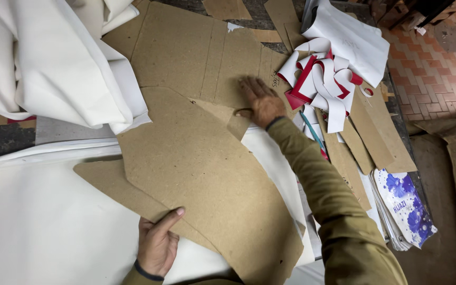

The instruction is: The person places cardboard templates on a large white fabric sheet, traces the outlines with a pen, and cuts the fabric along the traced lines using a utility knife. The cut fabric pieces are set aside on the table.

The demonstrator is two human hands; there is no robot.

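A large brown cardboard pattern [207, 179] is spread over white fabric [38, 221] at the table's centre. Its edge at seven o'clock is pinched by the left hand [157, 245]; the right hand [259, 100], fingers flat and apart, is pressed on smaller cardboard pieces [196, 53] at twelve o'clock. Red-and-white strips [323, 79] are heaped at two o'clock. The pattern is best kept flat and slid, not bent.

Cardboard pattern [207, 174] on fabric sheet [38, 227], folded cloth [54, 63] behind-left, strips [325, 84] behind-right, bags [405, 211] right
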